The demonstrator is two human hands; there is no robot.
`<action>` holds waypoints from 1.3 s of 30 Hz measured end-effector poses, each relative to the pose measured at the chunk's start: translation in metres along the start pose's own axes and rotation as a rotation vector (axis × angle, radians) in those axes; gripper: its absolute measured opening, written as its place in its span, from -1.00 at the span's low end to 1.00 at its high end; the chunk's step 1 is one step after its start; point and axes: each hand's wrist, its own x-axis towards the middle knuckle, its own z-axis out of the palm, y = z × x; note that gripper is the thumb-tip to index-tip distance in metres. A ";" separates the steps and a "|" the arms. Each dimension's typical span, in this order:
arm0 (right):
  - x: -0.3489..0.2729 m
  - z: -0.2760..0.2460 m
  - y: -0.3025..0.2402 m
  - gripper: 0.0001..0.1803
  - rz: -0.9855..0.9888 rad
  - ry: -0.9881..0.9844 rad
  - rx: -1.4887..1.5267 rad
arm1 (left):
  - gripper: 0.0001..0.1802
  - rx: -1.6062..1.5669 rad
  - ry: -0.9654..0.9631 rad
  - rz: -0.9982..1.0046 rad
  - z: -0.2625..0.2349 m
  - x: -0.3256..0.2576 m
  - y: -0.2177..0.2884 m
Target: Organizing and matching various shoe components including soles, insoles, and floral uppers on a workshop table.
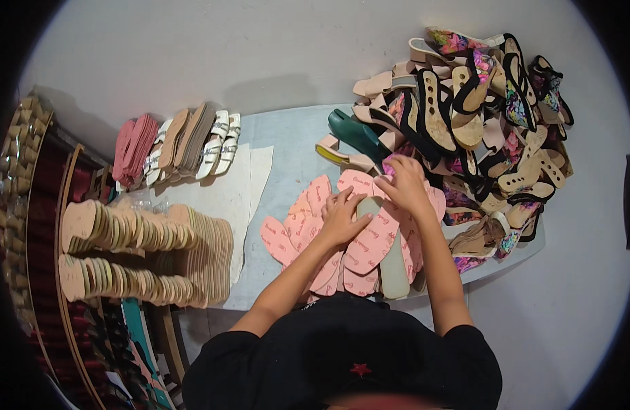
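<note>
A pink printed insole point(371, 244) lies between our hands, atop a fanned pile of pink insoles point(302, 229). Our left hand point(344, 217) rests there, thumb and fingers spread; our right hand point(405, 182) bends its fingers at the insole's upper end, whether gripping we cannot tell. Beyond, our pale blue table point(294, 130) bears heaped sandals point(434, 109) and stacked tan soles point(216, 260).

Pink printed sole-shaped pieces point(373, 240) lie fanned, overlapping, around a pale grey-green piece point(395, 272) on the tabletop point(291, 140).
</note>
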 end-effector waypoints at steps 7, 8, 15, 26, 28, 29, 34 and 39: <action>0.122 0.106 0.017 -0.45 0.070 -0.270 -0.222 | -0.65 -0.060 0.118 0.047 -0.014 0.093 -0.075; 0.131 0.122 0.023 -0.51 0.102 -0.290 -0.326 | -0.65 -0.061 0.122 0.049 -0.008 0.106 -0.093; 0.141 0.182 0.037 -0.78 0.256 0.150 -0.933 | -0.55 0.246 0.048 0.221 0.003 0.144 -0.138; 0.124 0.181 0.031 -0.73 0.326 0.035 -0.553 | -0.66 0.351 0.127 0.239 -0.004 0.149 -0.135; 0.124 0.187 0.034 -0.70 0.330 0.028 -0.584 | -0.66 0.389 0.154 0.260 -0.008 0.142 -0.135; 0.124 0.191 0.034 -0.68 0.333 0.012 -0.615 | -0.65 0.424 0.178 0.274 -0.009 0.137 -0.136; 0.127 0.196 0.043 -0.65 0.339 -0.077 -0.546 | -0.64 0.281 0.068 0.144 -0.021 0.113 -0.151; 0.118 0.172 0.036 -0.45 0.213 -0.157 -0.369 | -0.66 0.252 0.124 0.048 -0.046 0.090 -0.168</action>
